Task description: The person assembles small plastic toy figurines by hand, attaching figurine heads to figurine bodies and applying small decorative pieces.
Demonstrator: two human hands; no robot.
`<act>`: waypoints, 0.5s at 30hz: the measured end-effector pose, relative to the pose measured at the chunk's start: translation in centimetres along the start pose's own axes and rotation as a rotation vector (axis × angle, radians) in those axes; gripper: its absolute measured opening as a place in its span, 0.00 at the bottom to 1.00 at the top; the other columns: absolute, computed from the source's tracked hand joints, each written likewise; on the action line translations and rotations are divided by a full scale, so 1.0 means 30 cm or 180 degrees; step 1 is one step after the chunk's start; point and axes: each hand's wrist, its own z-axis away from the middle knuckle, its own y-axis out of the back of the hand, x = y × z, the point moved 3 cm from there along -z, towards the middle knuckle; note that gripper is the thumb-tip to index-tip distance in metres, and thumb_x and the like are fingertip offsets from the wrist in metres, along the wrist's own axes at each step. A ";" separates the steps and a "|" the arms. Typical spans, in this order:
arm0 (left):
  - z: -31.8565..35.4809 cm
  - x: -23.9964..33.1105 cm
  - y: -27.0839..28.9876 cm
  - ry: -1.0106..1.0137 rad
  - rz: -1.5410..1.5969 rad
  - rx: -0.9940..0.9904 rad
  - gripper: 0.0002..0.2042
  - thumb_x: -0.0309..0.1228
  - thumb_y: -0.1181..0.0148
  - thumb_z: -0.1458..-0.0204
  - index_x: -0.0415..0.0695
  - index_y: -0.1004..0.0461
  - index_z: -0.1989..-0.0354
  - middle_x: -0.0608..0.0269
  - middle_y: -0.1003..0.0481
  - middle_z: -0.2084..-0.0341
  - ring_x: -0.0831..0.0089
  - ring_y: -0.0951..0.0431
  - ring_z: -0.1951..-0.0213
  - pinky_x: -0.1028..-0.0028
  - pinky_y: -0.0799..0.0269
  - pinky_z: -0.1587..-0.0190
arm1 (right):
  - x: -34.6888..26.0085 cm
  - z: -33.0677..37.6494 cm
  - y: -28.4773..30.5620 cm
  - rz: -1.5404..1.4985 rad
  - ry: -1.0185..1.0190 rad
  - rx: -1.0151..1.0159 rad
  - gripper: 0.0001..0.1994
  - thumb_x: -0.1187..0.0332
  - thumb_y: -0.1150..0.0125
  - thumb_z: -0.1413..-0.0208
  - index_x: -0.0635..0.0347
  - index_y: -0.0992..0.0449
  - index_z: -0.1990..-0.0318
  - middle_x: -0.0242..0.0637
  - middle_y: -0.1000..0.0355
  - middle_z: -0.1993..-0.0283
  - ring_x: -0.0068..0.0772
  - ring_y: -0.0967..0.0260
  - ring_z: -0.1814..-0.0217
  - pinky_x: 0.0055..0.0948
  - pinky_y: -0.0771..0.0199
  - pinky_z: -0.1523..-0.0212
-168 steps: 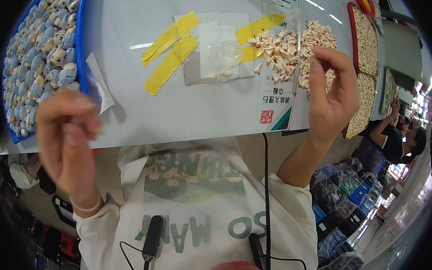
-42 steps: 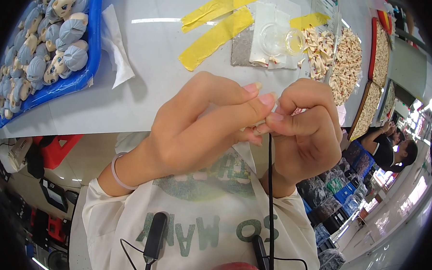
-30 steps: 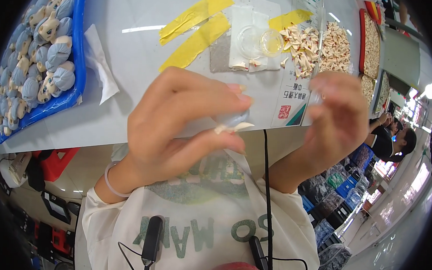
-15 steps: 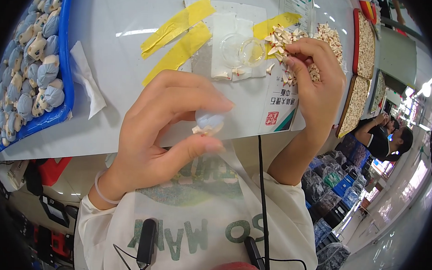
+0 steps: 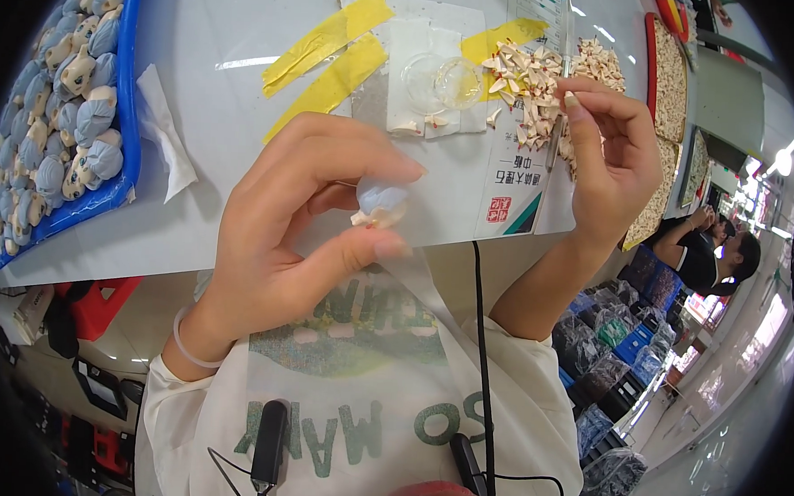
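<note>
Left hand [image 5: 283, 221] has the blue-and-cream doll head [image 5: 383, 199] clamped nearside of the clear dish [image 5: 417, 82], could slip if grip shifts; right hand [image 5: 615, 160] at the cream-piece pile [image 5: 530, 87] right of dish, can't tell if pinching anything, overlapping pieces could come up double.

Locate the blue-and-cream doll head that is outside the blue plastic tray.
In the head view, the doll head is near the picture's centre, held in the person's left hand, well right of the blue plastic tray.
</note>
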 end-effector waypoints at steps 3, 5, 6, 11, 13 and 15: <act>0.002 -0.005 0.003 0.0030 -0.0007 0.0013 0.17 0.23 0.39 0.59 0.34 0.34 0.60 0.54 0.38 0.61 0.69 0.31 0.61 0.73 0.29 0.60 | 0.010 0.010 0.002 -0.0271 -0.0186 0.0136 0.05 0.82 0.46 0.55 0.68 0.32 0.68 0.37 0.31 0.67 0.22 0.34 0.65 0.19 0.34 0.62; 0.001 -0.008 0.008 -0.0014 -0.0067 0.0015 0.17 0.23 0.39 0.59 0.34 0.34 0.60 0.54 0.38 0.61 0.69 0.31 0.61 0.73 0.29 0.60 | 0.017 0.014 0.004 -0.0225 -0.0169 0.0249 0.05 0.82 0.46 0.56 0.68 0.31 0.70 0.34 0.31 0.69 0.20 0.34 0.67 0.18 0.34 0.64; 0.000 -0.008 0.009 -0.0035 -0.0133 -0.0023 0.17 0.23 0.39 0.59 0.34 0.34 0.60 0.54 0.38 0.61 0.69 0.31 0.62 0.73 0.29 0.60 | 0.018 0.018 0.005 -0.0266 -0.0079 0.0242 0.05 0.82 0.46 0.56 0.68 0.31 0.69 0.33 0.31 0.69 0.19 0.35 0.68 0.18 0.34 0.65; 0.004 -0.006 0.008 -0.0058 -0.0155 -0.0020 0.17 0.23 0.39 0.60 0.35 0.34 0.60 0.54 0.38 0.61 0.69 0.30 0.63 0.74 0.29 0.60 | 0.006 0.022 0.004 -0.0181 0.0000 0.0213 0.06 0.83 0.47 0.57 0.67 0.31 0.69 0.32 0.32 0.71 0.18 0.38 0.70 0.16 0.37 0.68; 0.004 -0.005 0.003 0.0043 0.0004 0.0044 0.17 0.23 0.39 0.60 0.35 0.34 0.60 0.55 0.38 0.61 0.69 0.29 0.63 0.74 0.29 0.60 | 0.005 0.017 0.004 0.0255 0.0225 -0.0001 0.07 0.82 0.45 0.59 0.66 0.29 0.69 0.32 0.33 0.72 0.19 0.38 0.72 0.16 0.38 0.71; 0.004 -0.007 0.000 0.0030 -0.0024 0.0066 0.17 0.23 0.39 0.60 0.35 0.34 0.60 0.55 0.38 0.61 0.69 0.29 0.64 0.75 0.29 0.60 | 0.004 0.017 0.001 0.0320 0.0160 -0.0015 0.07 0.82 0.45 0.59 0.65 0.28 0.70 0.33 0.33 0.72 0.19 0.39 0.73 0.16 0.39 0.72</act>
